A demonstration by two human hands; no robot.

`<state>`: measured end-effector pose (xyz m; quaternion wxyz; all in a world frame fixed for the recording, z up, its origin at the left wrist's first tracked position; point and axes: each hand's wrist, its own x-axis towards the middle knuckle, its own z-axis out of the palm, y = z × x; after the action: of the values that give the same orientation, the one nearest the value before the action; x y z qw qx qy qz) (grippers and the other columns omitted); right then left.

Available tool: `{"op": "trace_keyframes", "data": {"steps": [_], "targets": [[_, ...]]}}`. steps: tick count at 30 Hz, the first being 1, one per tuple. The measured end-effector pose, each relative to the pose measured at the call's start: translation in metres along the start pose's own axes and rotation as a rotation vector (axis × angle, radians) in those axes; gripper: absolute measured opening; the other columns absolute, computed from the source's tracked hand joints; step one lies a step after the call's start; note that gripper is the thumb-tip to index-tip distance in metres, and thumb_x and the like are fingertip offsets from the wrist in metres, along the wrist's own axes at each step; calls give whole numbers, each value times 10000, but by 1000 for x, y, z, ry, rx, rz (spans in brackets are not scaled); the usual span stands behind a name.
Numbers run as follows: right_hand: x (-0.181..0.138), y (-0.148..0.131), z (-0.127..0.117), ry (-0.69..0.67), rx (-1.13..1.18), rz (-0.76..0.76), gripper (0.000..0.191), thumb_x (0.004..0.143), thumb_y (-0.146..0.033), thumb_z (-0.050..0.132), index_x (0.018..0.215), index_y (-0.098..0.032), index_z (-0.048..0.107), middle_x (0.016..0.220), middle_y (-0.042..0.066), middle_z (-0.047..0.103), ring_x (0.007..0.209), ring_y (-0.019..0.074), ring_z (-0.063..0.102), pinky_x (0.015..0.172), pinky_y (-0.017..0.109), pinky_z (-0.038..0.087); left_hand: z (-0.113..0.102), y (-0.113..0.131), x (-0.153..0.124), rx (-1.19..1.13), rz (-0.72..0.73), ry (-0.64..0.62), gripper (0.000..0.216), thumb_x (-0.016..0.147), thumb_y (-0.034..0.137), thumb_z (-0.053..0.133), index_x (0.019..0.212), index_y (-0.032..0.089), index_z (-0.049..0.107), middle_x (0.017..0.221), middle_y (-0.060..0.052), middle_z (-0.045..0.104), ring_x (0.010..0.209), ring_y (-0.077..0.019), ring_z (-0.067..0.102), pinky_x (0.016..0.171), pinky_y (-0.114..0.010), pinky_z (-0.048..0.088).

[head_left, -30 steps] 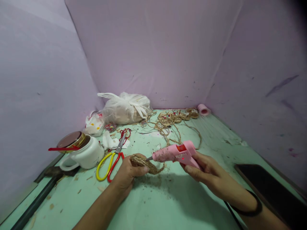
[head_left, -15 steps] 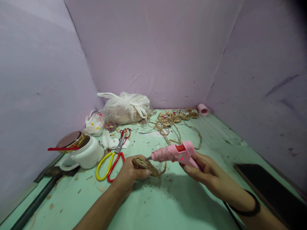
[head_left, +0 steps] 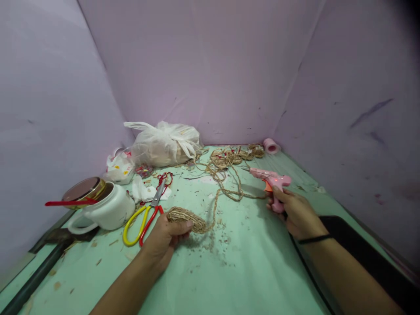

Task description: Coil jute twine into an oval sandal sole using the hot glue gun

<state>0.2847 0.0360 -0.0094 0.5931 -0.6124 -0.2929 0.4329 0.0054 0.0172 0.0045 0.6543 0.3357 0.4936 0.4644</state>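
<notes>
My left hand point(head_left: 164, 238) pinches a coiled jute piece point(head_left: 185, 217) that rests on the green table point(head_left: 229, 271). A loose strand of jute twine point(head_left: 226, 183) runs from the coil toward a tangle at the back. Off to the right, my right hand point(head_left: 293, 210) is wrapped round the grip of a pink glue gun point(head_left: 271, 179), which stands upright on the table with its nozzle pointing left. A red light glows on the gun. The gun is well away from the coil.
Yellow and red scissors point(head_left: 142, 218) lie just left of my left hand. Beside them are a white mug point(head_left: 108, 212), a gold-lidded jar point(head_left: 83, 190) and a red stick. A white plastic bag point(head_left: 164, 144), a pink roll point(head_left: 271, 145) and a black slab point(head_left: 367, 253) ring the table.
My right hand has carried the glue gun away from the coil to the right and back, and stood it on the table. The left hand still holds the coil.
</notes>
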Motion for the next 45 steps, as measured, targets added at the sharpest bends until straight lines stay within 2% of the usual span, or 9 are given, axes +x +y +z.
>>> {"op": "trace_keyframes", "data": {"steps": [8, 13, 15, 17, 20, 26, 34, 38, 45], "targets": [[7, 2, -3, 88, -121, -74, 117, 576, -215, 685, 584, -218, 568, 601, 24, 571, 621, 198, 565, 511, 302, 473, 0, 1, 0, -23, -38, 8, 246, 453, 147, 798, 655, 127, 660, 603, -11, 671, 539, -114, 562, 503, -219, 418], [-30, -8, 15, 90, -212, -286, 274, 659, -326, 695, 912, -234, 646, 1060, 80, 613, 848, 218, 552, 555, 273, 435, 1, 3, -4, -24, -55, -31, 229, 420, 152, 797, 591, 117, 649, 537, 2, 626, 497, -98, 519, 499, -219, 399], [-50, -7, 31, -77, -212, -229, 260, 640, -411, 705, 754, -179, 682, 879, 88, 651, 670, 178, 555, 488, 260, 415, 3, 2, -5, -20, -62, -63, 231, 408, 146, 797, 584, 114, 652, 531, 0, 625, 493, -96, 515, 504, -220, 396], [-65, -2, 46, -411, -104, 47, 325, 624, -453, 728, 727, -148, 680, 821, 76, 652, 590, 129, 533, 435, 219, 378, 3, 1, -6, -15, -66, -94, 233, 410, 148, 798, 587, 113, 651, 539, -2, 626, 502, -96, 514, 510, -219, 392], [-75, 7, 60, -588, 77, 290, 349, 580, -404, 802, 762, -136, 672, 772, 30, 632, 558, 76, 519, 401, 157, 344, 3, -1, -6, -1, -71, -103, 229, 435, 162, 795, 596, 118, 639, 549, 2, 617, 508, -93, 506, 511, -216, 383], [-72, 16, 60, -576, 235, 459, 396, 498, -270, 867, 790, -139, 633, 655, -27, 592, 496, 53, 511, 399, 141, 382, 1, 0, -3, 17, -77, -101, 230, 453, 171, 790, 623, 113, 647, 545, 0, 609, 505, -98, 510, 509, -219, 383], [-70, 11, 57, -652, 64, 17, 291, 627, -385, 773, 671, -168, 585, 581, -24, 589, 535, 93, 532, 537, 227, 449, -1, 0, 1, 49, -92, -47, 248, 446, 169, 783, 654, 105, 665, 606, -21, 652, 550, -117, 551, 505, -216, 383], [-73, 9, 57, -701, 25, 93, 386, 587, -398, 787, 808, -185, 554, 608, -38, 585, 547, 111, 553, 449, 206, 441, -2, -1, 2, 43, -85, -32, 232, 447, 165, 789, 627, 114, 651, 576, -4, 636, 529, -102, 536, 495, -207, 373], [-72, 10, 62, -490, -131, 92, 275, 532, -272, 785, 640, -174, 552, 478, -45, 573, 427, 84, 504, 390, 189, 405, 1, 1, 1, 83, -82, -42, 219, 425, 170, 786, 583, 105, 648, 525, -1, 616, 473, -78, 474, 476, -203, 350]]}}
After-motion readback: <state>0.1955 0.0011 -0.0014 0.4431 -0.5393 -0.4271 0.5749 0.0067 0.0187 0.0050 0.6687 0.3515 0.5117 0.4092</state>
